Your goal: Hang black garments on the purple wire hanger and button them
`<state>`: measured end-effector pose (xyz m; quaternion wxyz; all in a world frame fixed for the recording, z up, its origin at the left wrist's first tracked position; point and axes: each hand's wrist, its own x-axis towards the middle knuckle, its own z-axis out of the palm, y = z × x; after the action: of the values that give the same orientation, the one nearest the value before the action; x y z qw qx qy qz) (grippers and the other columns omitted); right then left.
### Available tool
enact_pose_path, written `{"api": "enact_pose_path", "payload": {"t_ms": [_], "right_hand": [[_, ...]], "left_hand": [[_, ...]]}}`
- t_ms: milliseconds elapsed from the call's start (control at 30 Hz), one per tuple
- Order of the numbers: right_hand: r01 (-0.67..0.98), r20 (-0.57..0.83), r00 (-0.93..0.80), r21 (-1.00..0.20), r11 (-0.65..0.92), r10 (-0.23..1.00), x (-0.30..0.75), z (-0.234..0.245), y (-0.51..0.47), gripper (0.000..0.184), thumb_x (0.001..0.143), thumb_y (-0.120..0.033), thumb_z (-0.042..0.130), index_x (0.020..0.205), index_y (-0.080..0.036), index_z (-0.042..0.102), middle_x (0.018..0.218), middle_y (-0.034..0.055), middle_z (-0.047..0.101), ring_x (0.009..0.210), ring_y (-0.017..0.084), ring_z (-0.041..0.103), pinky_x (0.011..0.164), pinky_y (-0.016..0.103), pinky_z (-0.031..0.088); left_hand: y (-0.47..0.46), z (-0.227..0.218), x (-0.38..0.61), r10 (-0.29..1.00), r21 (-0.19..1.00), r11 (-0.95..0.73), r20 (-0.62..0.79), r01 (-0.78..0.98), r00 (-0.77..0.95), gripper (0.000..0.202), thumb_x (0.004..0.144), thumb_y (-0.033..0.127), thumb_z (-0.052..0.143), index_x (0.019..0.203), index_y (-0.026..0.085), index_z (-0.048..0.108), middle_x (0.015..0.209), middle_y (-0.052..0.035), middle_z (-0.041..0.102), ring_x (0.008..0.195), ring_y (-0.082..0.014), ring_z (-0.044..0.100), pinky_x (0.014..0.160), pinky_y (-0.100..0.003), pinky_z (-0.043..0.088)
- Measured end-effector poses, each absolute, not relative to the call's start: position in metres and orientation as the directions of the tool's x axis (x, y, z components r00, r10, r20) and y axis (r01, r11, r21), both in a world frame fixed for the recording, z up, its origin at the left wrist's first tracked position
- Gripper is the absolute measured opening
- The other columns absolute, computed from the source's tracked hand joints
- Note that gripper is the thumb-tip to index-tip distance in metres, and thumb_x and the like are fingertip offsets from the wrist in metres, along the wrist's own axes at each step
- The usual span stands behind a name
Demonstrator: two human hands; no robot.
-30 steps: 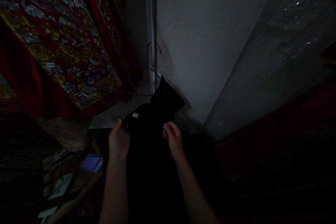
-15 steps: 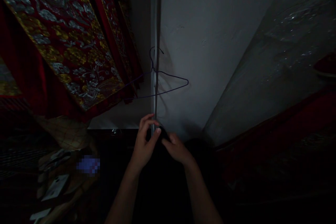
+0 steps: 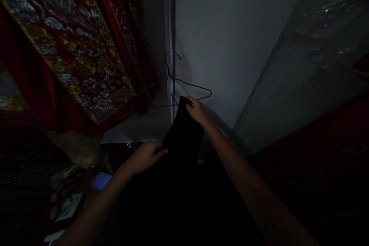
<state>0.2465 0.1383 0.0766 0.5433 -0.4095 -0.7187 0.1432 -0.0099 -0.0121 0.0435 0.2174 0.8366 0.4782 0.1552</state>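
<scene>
A black cloth [image 3: 184, 134], its kind lost in the dark, hangs between my hands. My right hand [image 3: 196, 109] pinches its top edge, raised over the lower bar of a thin purple wire hanger [image 3: 191, 83]. Lower and to the left, my left hand [image 3: 148, 155] grips the cloth's left side between thumb and fingers. The hanger's hook is at a narrow upright pole [image 3: 172, 15] against the wall. Much of the cloth's lower part merges with the darkness below.
Red embroidered cloths [image 3: 83, 50] with gold and silver patterns hang at the left. Clear plastic sheeting [image 3: 288, 77] covers the right side by the pale wall [image 3: 225, 19]. At lower left lie a white phone-like object [image 3: 69, 206] and a bluish blurred patch [image 3: 100, 180].
My right hand has risen to the hanger's lower bar, lifting the black cloth. My left hand has moved left and slightly down, so the hands are now apart.
</scene>
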Motion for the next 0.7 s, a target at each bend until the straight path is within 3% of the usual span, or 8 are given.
{"api": "enact_pose_path", "payload": {"t_ms": [100, 167, 233, 333, 400, 467, 533, 700], "right_hand": [[0.575, 0.594, -0.081, -0.628, 0.524, 0.801, 0.261, 0.063, 0.144, 0.022, 0.080, -0.030, 0.053, 0.069, -0.018, 0.067, 0.066, 0.0031, 0.066, 0.068, 0.021, 0.063, 0.071, 0.032, 0.048], [0.605, 0.610, -0.068, -0.604, 0.519, 0.789, 0.274, 0.061, 0.138, 0.021, 0.077, -0.032, 0.056, 0.063, -0.019, 0.064, 0.061, 0.0020, 0.062, 0.064, 0.020, 0.061, 0.067, 0.031, 0.047], [0.552, 0.643, -0.077, -0.609, 0.569, 0.762, 0.282, 0.065, 0.132, 0.017, 0.076, -0.030, 0.057, 0.078, -0.018, 0.069, 0.072, 0.0028, 0.068, 0.071, 0.021, 0.064, 0.071, 0.030, 0.049], [0.430, 0.657, -0.150, -0.629, 0.647, 0.739, 0.274, 0.073, 0.133, 0.040, 0.080, -0.028, 0.052, 0.116, -0.020, 0.067, 0.108, 0.0049, 0.073, 0.098, 0.022, 0.067, 0.090, 0.033, 0.050], [0.387, 0.607, -0.201, -0.672, 0.631, 0.769, 0.259, 0.075, 0.139, 0.041, 0.084, -0.031, 0.048, 0.120, -0.021, 0.066, 0.116, 0.0053, 0.071, 0.109, 0.022, 0.064, 0.098, 0.035, 0.047], [0.392, 0.516, -0.213, -0.733, 0.557, 0.830, 0.246, 0.074, 0.146, 0.036, 0.086, -0.037, 0.045, 0.104, -0.019, 0.070, 0.101, 0.0057, 0.074, 0.100, 0.023, 0.066, 0.093, 0.035, 0.050], [0.411, 0.453, -0.195, -0.767, 0.492, 0.870, 0.241, 0.071, 0.150, 0.035, 0.085, -0.041, 0.045, 0.085, -0.018, 0.071, 0.077, 0.0039, 0.071, 0.082, 0.023, 0.065, 0.077, 0.033, 0.051], [0.473, 0.481, -0.176, -0.724, 0.502, 0.859, 0.267, 0.076, 0.134, 0.039, 0.079, -0.051, 0.054, 0.064, -0.016, 0.065, 0.054, -0.0022, 0.053, 0.057, 0.015, 0.051, 0.053, 0.025, 0.034]], "left_hand": [[-0.002, 0.065, -0.035, 0.909, 0.384, -0.381, -0.008, 0.841, 0.416, 0.031, 0.095, 0.041, 0.048, 0.091, 0.020, 0.071, 0.091, -0.0085, 0.076, 0.083, -0.0253, 0.070, 0.072, -0.032, 0.047], [0.007, 0.079, -0.053, 0.929, 0.321, -0.338, -0.037, 0.885, 0.368, 0.029, 0.093, 0.038, 0.050, 0.093, 0.020, 0.072, 0.093, -0.0088, 0.077, 0.083, -0.0253, 0.070, 0.072, -0.032, 0.047], [0.016, 0.092, -0.066, 0.926, 0.326, -0.333, -0.063, 0.885, 0.371, 0.029, 0.091, 0.041, 0.053, 0.096, 0.022, 0.073, 0.095, -0.0075, 0.077, 0.084, -0.0247, 0.070, 0.073, -0.031, 0.048], [0.024, 0.105, -0.073, 0.912, 0.349, -0.348, -0.087, 0.870, 0.400, 0.027, 0.084, 0.043, 0.059, 0.097, 0.024, 0.074, 0.098, -0.0058, 0.077, 0.090, -0.0246, 0.070, 0.076, -0.031, 0.050], [0.027, 0.108, -0.071, 0.911, 0.325, -0.342, -0.117, 0.882, 0.396, 0.025, 0.080, 0.040, 0.061, 0.093, 0.024, 0.075, 0.096, -0.0058, 0.077, 0.088, -0.0249, 0.070, 0.076, -0.031, 0.050], [0.031, 0.107, -0.070, 0.912, 0.294, -0.313, -0.171, 0.903, 0.372, 0.023, 0.078, 0.040, 0.061, 0.086, 0.023, 0.074, 0.090, -0.0055, 0.077, 0.081, -0.0243, 0.070, 0.072, -0.031, 0.049], [0.038, 0.103, -0.075, 0.928, 0.269, -0.253, -0.203, 0.929, 0.312, 0.025, 0.076, 0.045, 0.062, 0.077, 0.022, 0.072, 0.081, -0.0052, 0.076, 0.072, -0.0232, 0.069, 0.064, -0.030, 0.047], [0.059, 0.108, -0.100, 0.971, 0.280, -0.166, -0.122, 0.946, 0.207, 0.039, 0.075, 0.057, 0.058, 0.064, 0.020, 0.066, 0.066, -0.0034, 0.069, 0.063, -0.0211, 0.063, 0.056, -0.028, 0.042]]}}
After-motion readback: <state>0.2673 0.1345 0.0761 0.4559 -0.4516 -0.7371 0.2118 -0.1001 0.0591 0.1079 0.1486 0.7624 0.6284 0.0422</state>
